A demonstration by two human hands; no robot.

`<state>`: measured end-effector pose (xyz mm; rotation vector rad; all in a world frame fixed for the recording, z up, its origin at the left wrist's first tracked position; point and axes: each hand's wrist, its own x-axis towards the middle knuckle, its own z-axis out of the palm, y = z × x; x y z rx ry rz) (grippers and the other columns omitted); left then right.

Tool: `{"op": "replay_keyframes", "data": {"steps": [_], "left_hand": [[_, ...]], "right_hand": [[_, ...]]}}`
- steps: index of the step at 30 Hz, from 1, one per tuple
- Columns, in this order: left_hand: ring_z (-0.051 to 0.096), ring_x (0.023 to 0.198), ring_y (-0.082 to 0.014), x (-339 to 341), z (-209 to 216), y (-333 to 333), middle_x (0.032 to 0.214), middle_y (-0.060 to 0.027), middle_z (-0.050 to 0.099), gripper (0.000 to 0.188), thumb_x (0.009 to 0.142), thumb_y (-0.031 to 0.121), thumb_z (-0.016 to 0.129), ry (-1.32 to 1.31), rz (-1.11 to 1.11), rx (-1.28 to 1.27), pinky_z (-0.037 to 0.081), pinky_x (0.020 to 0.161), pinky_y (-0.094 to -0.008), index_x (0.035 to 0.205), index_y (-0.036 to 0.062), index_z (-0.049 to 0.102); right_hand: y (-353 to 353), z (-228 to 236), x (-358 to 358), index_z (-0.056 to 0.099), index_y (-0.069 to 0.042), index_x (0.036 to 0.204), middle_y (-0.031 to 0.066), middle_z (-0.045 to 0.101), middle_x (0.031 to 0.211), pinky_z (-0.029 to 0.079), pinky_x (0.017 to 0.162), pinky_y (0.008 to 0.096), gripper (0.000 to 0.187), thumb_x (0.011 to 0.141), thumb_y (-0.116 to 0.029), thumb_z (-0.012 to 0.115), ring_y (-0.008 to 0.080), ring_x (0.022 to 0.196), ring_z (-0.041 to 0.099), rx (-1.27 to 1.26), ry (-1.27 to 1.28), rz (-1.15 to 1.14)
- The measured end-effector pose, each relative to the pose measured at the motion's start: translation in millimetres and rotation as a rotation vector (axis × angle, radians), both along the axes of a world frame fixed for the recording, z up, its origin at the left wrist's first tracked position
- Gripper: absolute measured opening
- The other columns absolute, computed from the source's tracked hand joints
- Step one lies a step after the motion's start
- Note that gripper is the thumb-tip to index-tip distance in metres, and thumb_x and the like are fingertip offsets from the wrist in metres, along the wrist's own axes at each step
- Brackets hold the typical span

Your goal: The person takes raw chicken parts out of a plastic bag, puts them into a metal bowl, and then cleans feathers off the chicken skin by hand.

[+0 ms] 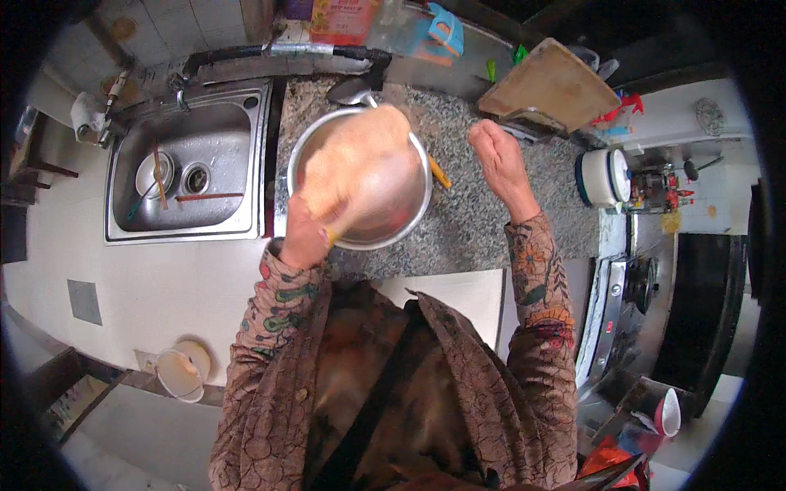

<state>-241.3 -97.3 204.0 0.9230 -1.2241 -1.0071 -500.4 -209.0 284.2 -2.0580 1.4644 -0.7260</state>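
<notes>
My left hand [304,235] is closed around the leg end of a raw plucked chicken [360,159], with a bit of yellow foot showing below the grip. The pale bird is held over a round steel basin [424,196] on the granite counter and hides most of its inside; something reddish shows at the basin's bottom. To the right of the basin, my right hand [501,168] is raised with curled fingers, and nothing shows in it. It is nearest to a wooden cutting board [548,86] leaning at the back of the counter.
A steel sink [229,143] on the left holds a bowl [155,176] and chopsticks [209,196]. Behind the basin lies a dark spatula [350,92]. A white pot [606,177] stands at the right, near the stove [616,282]. A bucket [183,371] is on the floor.
</notes>
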Motion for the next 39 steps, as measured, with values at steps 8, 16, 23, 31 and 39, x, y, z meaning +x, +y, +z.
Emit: {"op": "replay_keyframes", "data": {"steps": [8, 16, 23, 31, 39], "left_hand": [[0.059, 0.085, -0.0152, 30.6, 6.8, -17.3, 0.093, -0.01, 0.063, 0.024, 0.084, 0.012, 0.059, 0.14, 0.207, -0.007, 0.047, 0.075, -0.0278, 0.1, -0.0058, 0.06], [0.055, 0.096, -0.0163, 42.0, -15.4, -6.7, 0.106, -0.0086, 0.057, 0.027, 0.088, 0.017, 0.056, 0.3, 0.074, 0.145, 0.046, 0.082, -0.0299, 0.106, -0.0014, 0.053], [0.056, 0.09, -0.0142, 5.4, -25.2, 10.9, 0.099, -0.0074, 0.061, 0.031, 0.076, 0.008, 0.052, 0.271, -0.04, 0.436, 0.045, 0.082, -0.0264, 0.103, -0.0058, 0.059], [0.054, 0.094, -0.0148, -29.0, -55.2, 10.5, 0.103, -0.0082, 0.058, 0.036, 0.072, 0.006, 0.053, 0.568, -0.217, 0.629, 0.045, 0.081, -0.0254, 0.106, -0.0057, 0.057], [0.057, 0.08, -0.0105, -44.7, -81.1, -29.1, 0.094, -0.0063, 0.059, 0.037, 0.089, 0.022, 0.053, 0.406, -0.195, 0.955, 0.044, 0.067, -0.0218, 0.114, -0.0042, 0.051]], "right_hand": [[21.6, -107.7, 2.9, 0.061, -0.002, 0.082, 0.0094, 0.062, 0.071, 0.047, 0.063, 0.0286, 0.015, 0.08, -0.016, 0.059, 0.0157, 0.064, 0.058, 0.25, 0.032, -0.032], [25.4, -180.0, 30.3, 0.056, -0.002, 0.104, 0.0074, 0.062, 0.082, 0.048, 0.067, 0.0282, 0.025, 0.081, -0.01, 0.058, 0.0157, 0.074, 0.059, 0.523, -0.111, -0.021], [-14.7, -193.1, 62.9, 0.055, -0.008, 0.112, 0.0121, 0.053, 0.11, 0.041, 0.089, 0.0383, 0.038, 0.074, -0.007, 0.061, 0.0293, 0.104, 0.049, -0.183, 0.206, 0.045], [-54.3, -201.3, 73.2, 0.063, -0.011, 0.101, 0.007, 0.063, 0.091, 0.044, 0.077, 0.0384, 0.027, 0.076, -0.017, 0.059, 0.0267, 0.089, 0.057, -0.225, 0.568, 0.242], [-54.1, -142.3, 44.5, 0.064, -0.001, 0.091, 0.0113, 0.065, 0.082, 0.048, 0.065, 0.0308, 0.026, 0.082, -0.024, 0.057, 0.0183, 0.068, 0.061, 0.404, -0.138, -0.167]]}}
